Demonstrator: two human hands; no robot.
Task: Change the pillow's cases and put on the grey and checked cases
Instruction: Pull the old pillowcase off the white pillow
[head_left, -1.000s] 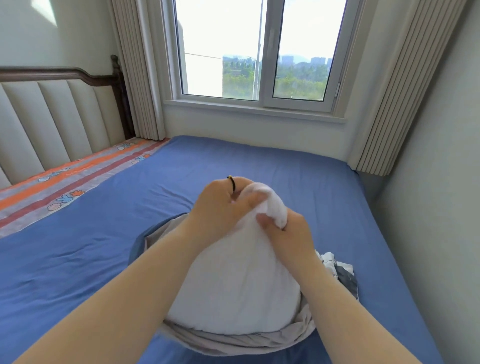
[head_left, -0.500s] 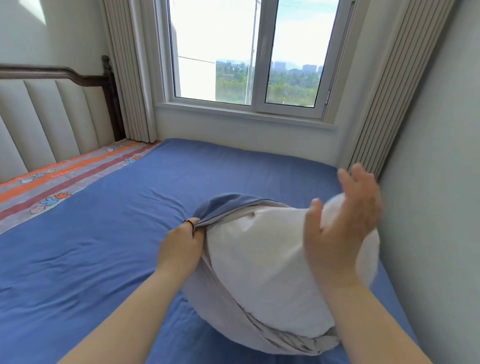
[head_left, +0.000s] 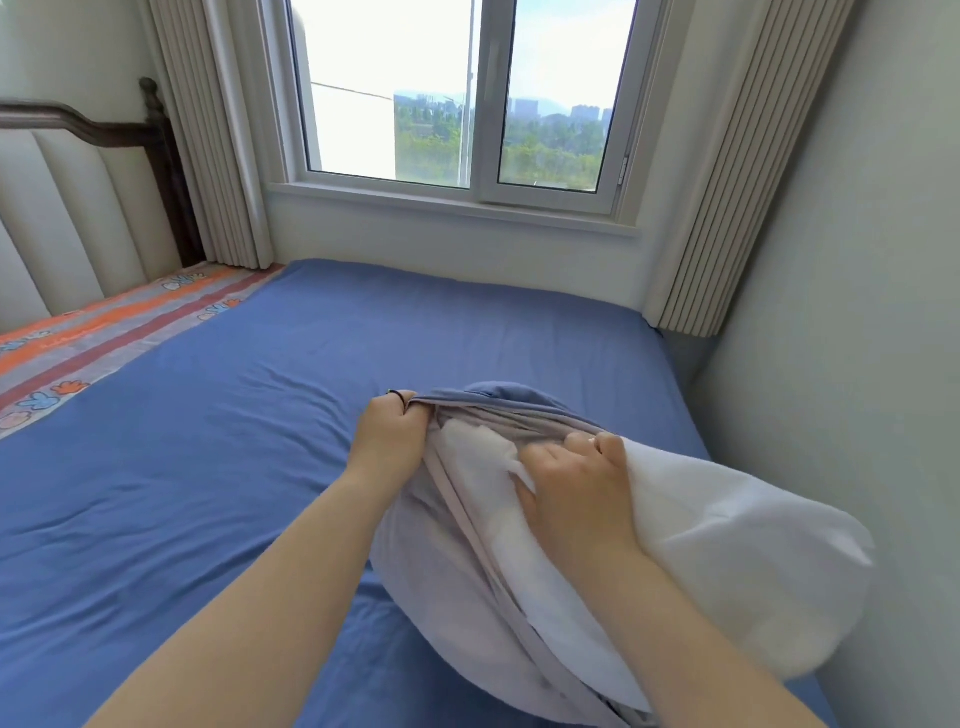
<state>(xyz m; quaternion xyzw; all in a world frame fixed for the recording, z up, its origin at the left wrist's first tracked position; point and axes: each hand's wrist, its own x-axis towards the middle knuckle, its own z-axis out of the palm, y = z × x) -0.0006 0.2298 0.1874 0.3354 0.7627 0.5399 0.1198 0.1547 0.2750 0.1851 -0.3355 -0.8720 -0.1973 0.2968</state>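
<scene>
A bare white pillow (head_left: 727, 561) lies on the blue bed, its right end sticking out toward the wall. A grey case (head_left: 441, 561) with a blue outer face covers its left part. My left hand (head_left: 389, 436) grips the case's opening edge at the top, fingers curled round the fabric. My right hand (head_left: 576, 488) lies on the pillow at the case's mouth, its fingertips tucked under the grey edge. No checked case shows in this view.
The blue sheet (head_left: 208, 467) covers the bed. A striped orange and grey cloth (head_left: 93, 338) lies by the padded headboard (head_left: 62, 228) at the left. The window (head_left: 462, 104) and curtains stand beyond. A wall (head_left: 857, 364) runs close along the right.
Both hands held the pillow's top corner. Then my left hand took the case's edge while my right hand lifted off. Now my right hand is down at the case's mouth.
</scene>
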